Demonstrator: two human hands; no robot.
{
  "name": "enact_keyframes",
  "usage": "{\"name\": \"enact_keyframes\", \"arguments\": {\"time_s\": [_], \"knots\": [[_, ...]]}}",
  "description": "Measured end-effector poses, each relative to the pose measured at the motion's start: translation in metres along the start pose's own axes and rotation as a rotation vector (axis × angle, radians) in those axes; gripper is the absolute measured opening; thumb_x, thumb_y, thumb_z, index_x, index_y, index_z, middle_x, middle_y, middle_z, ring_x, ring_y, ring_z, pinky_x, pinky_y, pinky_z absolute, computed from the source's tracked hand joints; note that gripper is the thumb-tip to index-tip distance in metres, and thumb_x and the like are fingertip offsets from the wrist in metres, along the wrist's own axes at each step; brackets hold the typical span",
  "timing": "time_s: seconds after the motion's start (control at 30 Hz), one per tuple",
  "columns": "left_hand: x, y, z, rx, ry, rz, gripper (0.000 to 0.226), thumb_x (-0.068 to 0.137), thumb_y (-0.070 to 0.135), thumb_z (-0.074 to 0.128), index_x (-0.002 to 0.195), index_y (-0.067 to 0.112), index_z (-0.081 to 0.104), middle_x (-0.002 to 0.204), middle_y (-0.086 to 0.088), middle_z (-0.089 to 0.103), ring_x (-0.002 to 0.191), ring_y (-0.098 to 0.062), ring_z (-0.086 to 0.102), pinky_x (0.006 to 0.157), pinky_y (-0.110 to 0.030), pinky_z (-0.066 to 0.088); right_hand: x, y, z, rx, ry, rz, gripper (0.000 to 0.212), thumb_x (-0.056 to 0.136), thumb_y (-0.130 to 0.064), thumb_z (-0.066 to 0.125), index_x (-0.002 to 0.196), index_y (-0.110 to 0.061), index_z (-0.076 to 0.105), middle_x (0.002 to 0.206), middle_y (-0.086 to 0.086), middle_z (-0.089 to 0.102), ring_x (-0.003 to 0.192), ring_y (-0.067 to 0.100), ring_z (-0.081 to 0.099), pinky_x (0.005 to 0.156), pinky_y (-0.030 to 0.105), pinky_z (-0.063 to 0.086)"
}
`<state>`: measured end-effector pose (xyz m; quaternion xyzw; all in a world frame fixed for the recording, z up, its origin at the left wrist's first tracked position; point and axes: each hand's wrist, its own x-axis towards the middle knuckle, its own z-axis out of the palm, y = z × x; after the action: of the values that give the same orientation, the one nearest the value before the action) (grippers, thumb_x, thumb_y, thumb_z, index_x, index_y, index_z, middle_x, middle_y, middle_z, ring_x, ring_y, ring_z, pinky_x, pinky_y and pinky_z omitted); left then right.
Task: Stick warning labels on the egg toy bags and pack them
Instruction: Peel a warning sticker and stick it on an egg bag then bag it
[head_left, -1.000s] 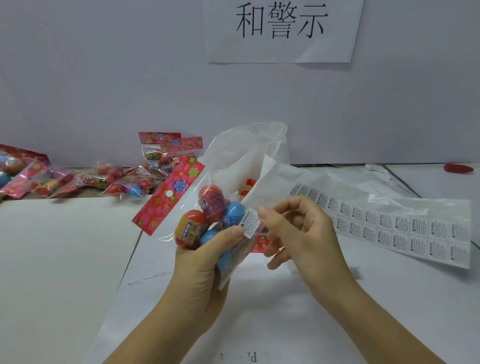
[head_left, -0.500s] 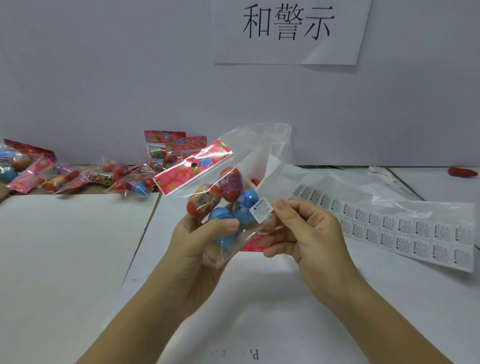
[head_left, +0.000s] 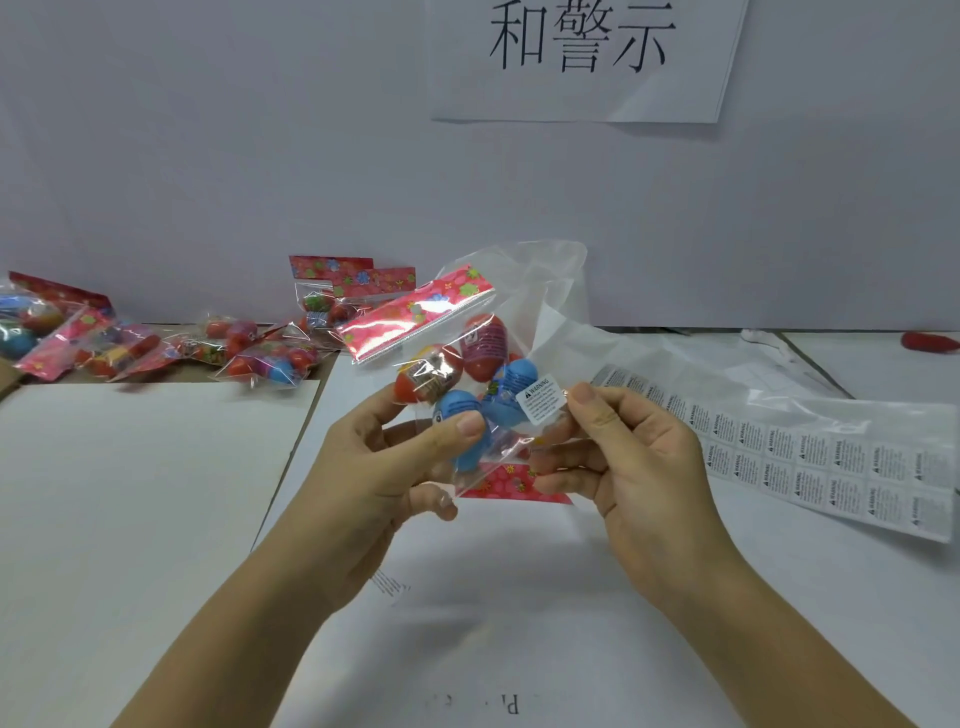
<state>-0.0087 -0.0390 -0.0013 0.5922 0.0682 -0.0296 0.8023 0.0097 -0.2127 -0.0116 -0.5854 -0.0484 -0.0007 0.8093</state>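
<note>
- Head view: left hand (head_left: 395, 467) clamps thumb and fingers on the egg toy bag (head_left: 457, 358), held mid-scene above the table; right hand (head_left: 639, 478) pinches the bag at its warning label (head_left: 540, 400).
- Likely labelled, not yet packed; the pile of bags (head_left: 249, 353) far left and the label sheet (head_left: 831, 467) at right await.

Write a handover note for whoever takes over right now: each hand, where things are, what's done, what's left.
Left hand grips the bag of eggs, held up.
Right hand pinches the bag's edge beside the label, which lies on the bag.
Label sheet lies right; other bags far left; clear sack behind.
Done: this bag labelled. Left: pack it; others' labels can't be seen.
</note>
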Motion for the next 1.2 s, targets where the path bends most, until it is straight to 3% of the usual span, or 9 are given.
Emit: {"name": "enact_keyframes", "arguments": {"time_s": [0.3, 0.43, 0.57, 0.67, 0.9, 1.2], "knots": [[-0.003, 0.0, 0.001, -0.053, -0.034, 0.132, 0.057, 0.05, -0.002, 0.071, 0.101, 0.023, 0.064, 0.066, -0.003, 0.073, 0.059, -0.015, 0.072, 0.048, -0.019, 0.052, 0.001, 0.001, 0.001, 0.07, 0.024, 0.037, 0.026, 0.076, -0.031, 0.06, 0.085, -0.006, 0.061, 0.064, 0.004, 0.068, 0.055, 0.02, 0.069, 0.045, 0.024, 0.053], [-0.004, 0.0, 0.002, -0.102, -0.066, 0.177, 0.056, 0.053, -0.007, 0.069, 0.102, 0.02, 0.069, 0.078, -0.008, 0.076, 0.061, -0.017, 0.072, 0.048, -0.02, 0.053, 0.001, 0.0, 0.001, 0.123, 0.017, 0.068, 0.024, 0.075, -0.029, 0.06, 0.082, -0.006, 0.061, 0.062, 0.005, 0.067, 0.052, 0.019, 0.068, 0.043, 0.023, 0.052], [-0.006, -0.001, 0.004, -0.055, 0.012, 0.276, 0.068, 0.046, 0.01, 0.081, 0.109, 0.031, 0.068, 0.097, -0.003, 0.077, 0.076, -0.02, 0.075, 0.055, -0.024, 0.057, 0.002, 0.0, 0.001, 0.161, 0.021, 0.082, 0.023, 0.075, -0.027, 0.06, 0.081, -0.005, 0.061, 0.061, 0.007, 0.067, 0.05, 0.018, 0.067, 0.042, 0.022, 0.052], [-0.01, -0.003, 0.007, 0.114, 0.143, 0.436, 0.053, 0.045, 0.032, 0.083, 0.097, 0.041, 0.075, 0.106, 0.011, 0.075, 0.084, -0.019, 0.075, 0.068, -0.028, 0.061, 0.003, 0.001, 0.0, 0.16, 0.028, 0.083, 0.022, 0.078, -0.027, 0.059, 0.084, -0.006, 0.061, 0.063, 0.007, 0.067, 0.051, 0.019, 0.067, 0.043, 0.022, 0.052], [-0.009, -0.007, 0.009, 0.177, 0.191, 0.388, 0.05, 0.044, 0.033, 0.078, 0.095, 0.032, 0.073, 0.097, 0.014, 0.076, 0.082, -0.012, 0.075, 0.066, -0.019, 0.058, 0.004, 0.004, -0.002, 0.11, 0.047, 0.044, 0.025, 0.078, -0.028, 0.059, 0.09, -0.006, 0.061, 0.067, 0.006, 0.069, 0.058, 0.022, 0.07, 0.047, 0.022, 0.053], [-0.008, -0.004, 0.008, 0.087, 0.157, 0.34, 0.035, 0.043, 0.03, 0.079, 0.077, 0.029, 0.075, 0.091, 0.01, 0.077, 0.076, -0.016, 0.075, 0.06, -0.022, 0.058, 0.002, 0.003, -0.002, 0.023, 0.012, -0.061, 0.025, 0.079, -0.029, 0.057, 0.089, -0.006, 0.06, 0.067, 0.003, 0.069, 0.062, 0.024, 0.072, 0.048, 0.023, 0.054]]}}
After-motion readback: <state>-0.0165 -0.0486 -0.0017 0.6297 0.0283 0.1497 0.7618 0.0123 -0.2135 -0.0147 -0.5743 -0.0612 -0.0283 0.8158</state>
